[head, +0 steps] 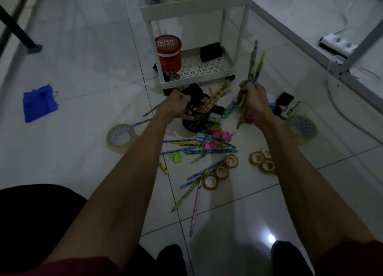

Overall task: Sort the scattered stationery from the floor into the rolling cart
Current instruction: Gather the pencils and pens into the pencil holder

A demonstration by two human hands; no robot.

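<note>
The left hand (176,107) gripped the rim of a black mesh pencil cup (191,124) at the middle of the frame, with a few pencils leaning inside it. The right hand (251,106), just right of centre and apart from the left, was clamped round a bundle of pencils (256,66) whose ends fanned toward the upper right. Below both hands, loose pencils (199,150) lay crossed on the white tile floor (83,58) among small pink pieces (217,135) and small tape rolls (220,172). A large tape roll (121,138) sat left of the pile and another to its right, near a box marked HERO (288,110). The white rolling cart (196,11) stood at top centre, just above the hands, its bottom shelf holding a red canister (169,54). A blue cloth (39,104) lay at the left edge
</note>
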